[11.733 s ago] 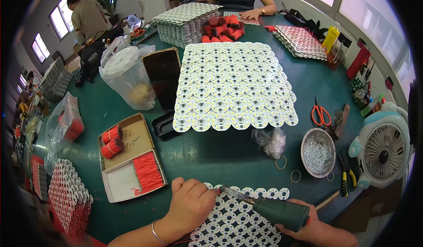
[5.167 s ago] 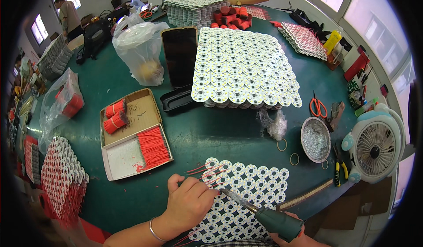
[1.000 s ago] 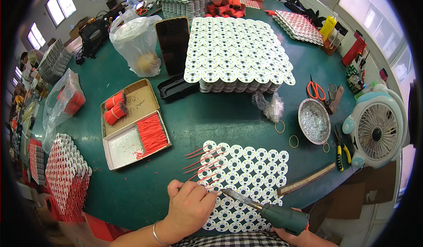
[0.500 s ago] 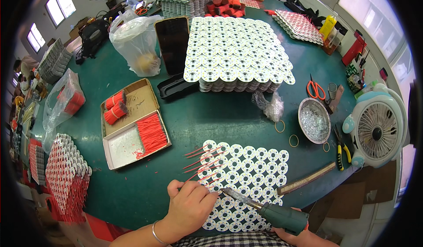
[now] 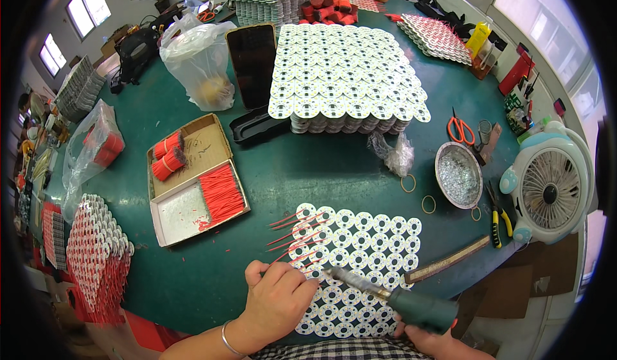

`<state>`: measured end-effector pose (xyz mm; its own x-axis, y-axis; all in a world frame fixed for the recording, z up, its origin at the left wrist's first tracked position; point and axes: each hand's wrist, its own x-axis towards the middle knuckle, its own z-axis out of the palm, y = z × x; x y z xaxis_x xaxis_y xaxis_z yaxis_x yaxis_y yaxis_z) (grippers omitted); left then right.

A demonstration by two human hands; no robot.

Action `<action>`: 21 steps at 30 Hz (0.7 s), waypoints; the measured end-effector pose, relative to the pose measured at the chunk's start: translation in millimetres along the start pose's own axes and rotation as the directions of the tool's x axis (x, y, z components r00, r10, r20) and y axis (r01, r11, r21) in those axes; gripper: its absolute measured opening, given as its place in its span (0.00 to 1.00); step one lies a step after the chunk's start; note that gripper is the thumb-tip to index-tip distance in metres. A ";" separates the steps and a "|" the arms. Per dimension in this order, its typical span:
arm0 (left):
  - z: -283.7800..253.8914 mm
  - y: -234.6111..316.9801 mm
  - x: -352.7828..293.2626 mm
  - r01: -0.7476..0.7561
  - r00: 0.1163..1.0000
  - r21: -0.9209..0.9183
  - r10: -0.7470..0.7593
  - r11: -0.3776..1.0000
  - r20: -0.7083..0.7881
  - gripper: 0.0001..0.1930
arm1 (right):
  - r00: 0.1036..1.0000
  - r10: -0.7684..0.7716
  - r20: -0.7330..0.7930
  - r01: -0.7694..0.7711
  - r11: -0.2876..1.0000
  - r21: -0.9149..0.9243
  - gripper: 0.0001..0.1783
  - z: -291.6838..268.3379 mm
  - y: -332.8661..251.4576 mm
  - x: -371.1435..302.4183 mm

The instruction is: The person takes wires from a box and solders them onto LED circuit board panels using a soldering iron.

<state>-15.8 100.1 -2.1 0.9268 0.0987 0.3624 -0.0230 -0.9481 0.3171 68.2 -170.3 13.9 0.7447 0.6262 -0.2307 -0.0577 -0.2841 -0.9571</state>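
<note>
Low in the middle lies a panel of round white circuit boards (image 5: 379, 241) with dark centres. Several thin red wires (image 5: 292, 231) stick out leftward from its left columns. My left hand (image 5: 279, 299) rests at the panel's left edge, fingers curled and closed beside the wires; what they pinch is hidden. My right hand (image 5: 424, 337) is wrapped round the green handle of a soldering iron (image 5: 421, 310). Its metal shaft points left over the panel, blurred, with the tip just right of my left fingers and seemingly above the boards.
A cardboard box (image 5: 168, 222) of red wires lies left. Behind the panel stands a tall stack of board panels (image 5: 347, 71), beside a phone (image 5: 252, 64). At right are a metal bowl (image 5: 457, 177), pliers (image 5: 498, 222), a wooden strip (image 5: 447, 260) and a fan (image 5: 549, 190).
The soldering iron has moved slightly right and its tip has lifted away from my left fingertips. My left hand has stayed put. Across the table, another person's arm has shifted.
</note>
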 end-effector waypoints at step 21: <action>-54.8 -16.7 -27.9 0.275 0.952 0.083 -0.258 0.958 -0.166 0.04 | 0.985 0.138 -0.103 -0.057 0.828 0.557 0.35 16.9 -1.1 18.2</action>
<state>-61.8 129.8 30.4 0.8258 0.3890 0.4083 0.2635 -0.9063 0.3305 70.5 -146.3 7.7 0.7945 0.5027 -0.3408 -0.4608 0.1334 -0.8774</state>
